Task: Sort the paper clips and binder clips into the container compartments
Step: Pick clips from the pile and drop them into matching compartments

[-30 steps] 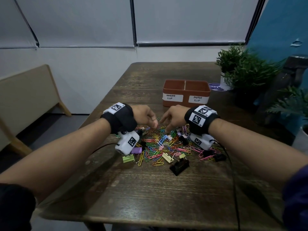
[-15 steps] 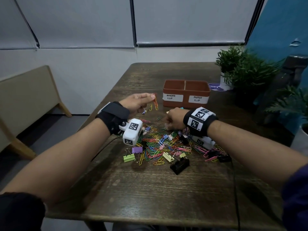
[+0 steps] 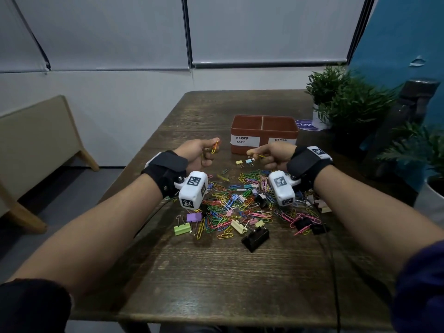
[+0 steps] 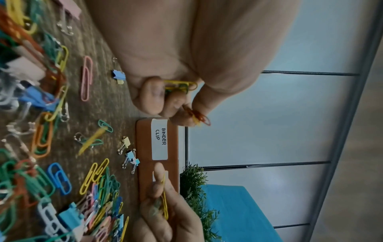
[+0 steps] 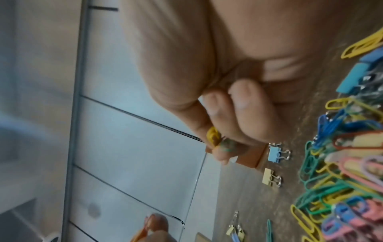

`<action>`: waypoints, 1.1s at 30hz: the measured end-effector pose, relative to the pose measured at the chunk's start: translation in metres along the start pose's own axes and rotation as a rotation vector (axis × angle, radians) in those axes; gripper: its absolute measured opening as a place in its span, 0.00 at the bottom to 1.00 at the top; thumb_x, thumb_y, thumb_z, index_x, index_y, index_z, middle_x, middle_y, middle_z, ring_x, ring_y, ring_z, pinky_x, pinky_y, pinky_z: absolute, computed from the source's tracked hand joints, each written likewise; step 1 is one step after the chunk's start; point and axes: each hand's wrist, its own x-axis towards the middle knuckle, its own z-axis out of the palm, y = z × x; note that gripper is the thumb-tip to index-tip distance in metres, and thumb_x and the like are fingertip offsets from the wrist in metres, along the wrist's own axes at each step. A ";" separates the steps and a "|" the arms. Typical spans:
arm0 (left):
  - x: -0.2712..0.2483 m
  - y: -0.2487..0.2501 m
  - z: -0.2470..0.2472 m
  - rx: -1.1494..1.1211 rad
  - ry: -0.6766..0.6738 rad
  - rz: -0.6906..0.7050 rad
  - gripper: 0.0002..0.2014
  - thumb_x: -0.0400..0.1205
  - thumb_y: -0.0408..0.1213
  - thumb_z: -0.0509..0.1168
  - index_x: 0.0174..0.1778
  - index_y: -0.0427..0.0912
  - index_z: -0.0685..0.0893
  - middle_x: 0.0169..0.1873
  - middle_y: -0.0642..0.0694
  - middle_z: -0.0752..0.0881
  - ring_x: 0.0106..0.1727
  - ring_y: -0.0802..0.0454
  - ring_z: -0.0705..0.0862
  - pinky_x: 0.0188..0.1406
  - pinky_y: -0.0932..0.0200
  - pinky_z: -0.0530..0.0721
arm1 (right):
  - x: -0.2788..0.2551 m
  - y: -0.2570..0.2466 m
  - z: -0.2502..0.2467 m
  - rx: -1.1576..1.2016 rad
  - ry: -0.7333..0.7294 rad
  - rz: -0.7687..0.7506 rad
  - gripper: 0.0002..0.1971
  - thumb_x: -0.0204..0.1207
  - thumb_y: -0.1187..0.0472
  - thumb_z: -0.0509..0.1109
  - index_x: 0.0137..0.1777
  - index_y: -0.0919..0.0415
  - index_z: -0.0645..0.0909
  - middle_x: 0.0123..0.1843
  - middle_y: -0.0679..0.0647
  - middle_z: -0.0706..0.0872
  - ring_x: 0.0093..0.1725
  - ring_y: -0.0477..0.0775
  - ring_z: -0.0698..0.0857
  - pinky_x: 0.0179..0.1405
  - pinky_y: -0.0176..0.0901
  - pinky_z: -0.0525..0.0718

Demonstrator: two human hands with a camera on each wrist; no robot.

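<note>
The left hand (image 3: 197,153) hangs just left of the box (image 3: 264,134), above the table, thumb and fingers pinched on a few paper clips (image 3: 215,147) (orange and yellow, with more tucked in the curled fingers, the wrist view shows). They sit at the very fingertips, so one could slip out short of the box. It is also nearest the side marked BINDER CLIP (image 3: 244,140); let go there and the clips land in the wrong half.

The right hand (image 3: 274,156) is in front of the box's right half, its label mostly hidden behind the fingers, pinching a yellow clip (image 3: 262,155). That grip is thin too.

Near of the box lies the pile (image 3: 240,203), still mixed, with two small binder clips (image 3: 245,162) just in front of the box wall. A low pass could scatter them.
</note>
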 end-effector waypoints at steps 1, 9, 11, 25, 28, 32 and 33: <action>0.001 0.001 0.002 -0.002 0.002 -0.008 0.09 0.89 0.34 0.52 0.50 0.42 0.77 0.32 0.50 0.73 0.23 0.61 0.66 0.18 0.69 0.61 | 0.002 0.001 -0.002 0.068 0.012 0.043 0.12 0.85 0.68 0.51 0.54 0.64 0.77 0.31 0.49 0.75 0.14 0.39 0.63 0.09 0.30 0.60; 0.015 -0.004 0.007 -0.028 0.051 -0.099 0.15 0.84 0.31 0.47 0.45 0.41 0.80 0.24 0.51 0.70 0.19 0.59 0.67 0.15 0.67 0.60 | -0.006 -0.007 -0.004 0.145 0.047 0.074 0.21 0.86 0.50 0.59 0.30 0.54 0.65 0.17 0.45 0.66 0.10 0.41 0.60 0.10 0.26 0.54; 0.015 -0.002 0.009 -0.104 0.021 -0.122 0.07 0.72 0.31 0.51 0.36 0.44 0.74 0.19 0.51 0.69 0.16 0.58 0.66 0.15 0.68 0.57 | -0.006 -0.008 -0.005 0.139 0.029 0.037 0.25 0.84 0.45 0.64 0.28 0.53 0.63 0.16 0.44 0.65 0.10 0.40 0.59 0.10 0.27 0.52; 0.024 0.003 0.016 0.105 0.025 -0.284 0.10 0.79 0.33 0.47 0.33 0.44 0.69 0.15 0.53 0.65 0.11 0.59 0.61 0.08 0.74 0.56 | -0.002 -0.009 -0.003 -0.260 0.234 0.039 0.24 0.85 0.43 0.62 0.29 0.54 0.67 0.16 0.45 0.67 0.12 0.43 0.67 0.10 0.31 0.61; 0.027 -0.001 0.019 0.392 0.103 -0.251 0.10 0.82 0.36 0.51 0.37 0.45 0.73 0.17 0.54 0.64 0.12 0.60 0.59 0.11 0.73 0.55 | -0.005 -0.010 0.001 -0.650 0.210 0.014 0.21 0.84 0.43 0.63 0.32 0.53 0.79 0.23 0.47 0.72 0.19 0.46 0.68 0.19 0.37 0.65; 0.027 -0.008 0.022 0.910 0.143 -0.188 0.19 0.86 0.53 0.57 0.40 0.44 0.81 0.24 0.50 0.71 0.19 0.55 0.68 0.19 0.66 0.67 | -0.012 -0.013 0.008 -0.787 0.142 -0.058 0.11 0.86 0.56 0.64 0.55 0.55 0.88 0.31 0.50 0.79 0.19 0.44 0.73 0.16 0.32 0.70; 0.027 -0.010 0.022 1.066 0.142 -0.155 0.22 0.84 0.59 0.58 0.39 0.43 0.82 0.26 0.48 0.75 0.24 0.52 0.72 0.26 0.62 0.72 | -0.011 -0.014 0.010 -0.872 0.155 -0.074 0.11 0.87 0.58 0.64 0.58 0.56 0.88 0.36 0.52 0.84 0.25 0.45 0.79 0.20 0.34 0.76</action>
